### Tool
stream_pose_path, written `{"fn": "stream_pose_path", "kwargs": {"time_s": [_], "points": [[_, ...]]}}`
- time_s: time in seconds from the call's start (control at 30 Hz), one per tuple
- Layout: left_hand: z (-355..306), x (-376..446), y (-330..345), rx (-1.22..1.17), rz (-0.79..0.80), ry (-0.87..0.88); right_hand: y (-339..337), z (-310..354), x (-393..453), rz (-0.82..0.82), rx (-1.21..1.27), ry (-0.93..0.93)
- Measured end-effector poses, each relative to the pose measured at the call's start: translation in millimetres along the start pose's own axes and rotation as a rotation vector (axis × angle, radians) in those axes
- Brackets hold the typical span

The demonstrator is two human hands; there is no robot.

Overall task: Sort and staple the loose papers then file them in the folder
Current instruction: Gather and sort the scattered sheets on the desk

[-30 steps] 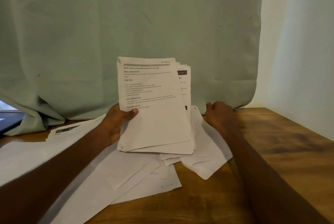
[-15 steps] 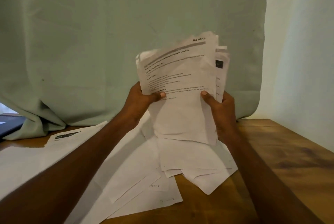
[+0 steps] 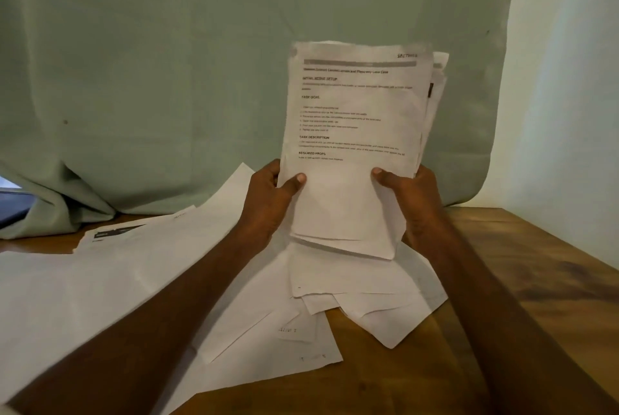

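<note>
A stack of printed papers [image 3: 355, 133] stands upright in front of me, its bottom edge just above the sheets on the table. My left hand [image 3: 268, 200] grips its left edge, thumb on the front page. My right hand [image 3: 412, 200] grips the right edge the same way. The sheets in the stack are unevenly aligned, with edges sticking out at the top right. More loose papers [image 3: 368, 300] lie scattered flat on the wooden table [image 3: 536, 267] under and around my arms. No stapler or folder is in view.
A pale green curtain [image 3: 167, 63] hangs behind the table down to its surface. A white wall [image 3: 569, 79] closes off the right side. A dark flat object [image 3: 13, 207] shows at the far left edge. Large white sheets [image 3: 83, 290] cover the left of the table.
My right hand left the table papers and took the stack's right edge. The stack, tilted half a second ago, now stands straight and lower, near the table.
</note>
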State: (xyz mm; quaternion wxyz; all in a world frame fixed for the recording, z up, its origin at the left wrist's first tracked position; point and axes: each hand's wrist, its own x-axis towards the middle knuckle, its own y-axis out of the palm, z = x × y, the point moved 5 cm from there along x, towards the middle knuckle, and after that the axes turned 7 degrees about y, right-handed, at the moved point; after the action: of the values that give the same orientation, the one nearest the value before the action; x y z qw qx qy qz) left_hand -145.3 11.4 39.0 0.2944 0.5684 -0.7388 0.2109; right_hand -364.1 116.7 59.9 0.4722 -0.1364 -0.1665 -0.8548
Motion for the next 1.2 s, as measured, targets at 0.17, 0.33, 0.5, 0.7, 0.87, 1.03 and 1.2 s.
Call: {"fn": "stream_pose_path", "kwargs": {"time_s": [0.17,0.33,0.5,0.7,0.87,1.03,1.2], "points": [[14,-16,9,0.252,0.077,0.039,8,-20,-5,0.072,-0.206,0.062],[8,-13,-1,0.009,-0.009,0.034,14,-21,-10,-0.009,-0.102,0.003],[27,-14,0,0.179,0.071,-0.007,20,-30,-11,-0.032,-0.087,0.052],[40,-12,-14,0.365,0.120,-0.110,8,-35,-6,-0.121,0.013,0.122],[43,-16,-13,0.190,0.159,-0.228,3,-37,-4,-0.164,0.039,0.143],[45,-17,-14,0.031,0.211,-0.285,-1,-37,-1,-0.184,0.052,0.147],[46,-15,-16,-0.056,0.198,-0.341,-3,-38,1,-0.180,0.046,0.160]]}}
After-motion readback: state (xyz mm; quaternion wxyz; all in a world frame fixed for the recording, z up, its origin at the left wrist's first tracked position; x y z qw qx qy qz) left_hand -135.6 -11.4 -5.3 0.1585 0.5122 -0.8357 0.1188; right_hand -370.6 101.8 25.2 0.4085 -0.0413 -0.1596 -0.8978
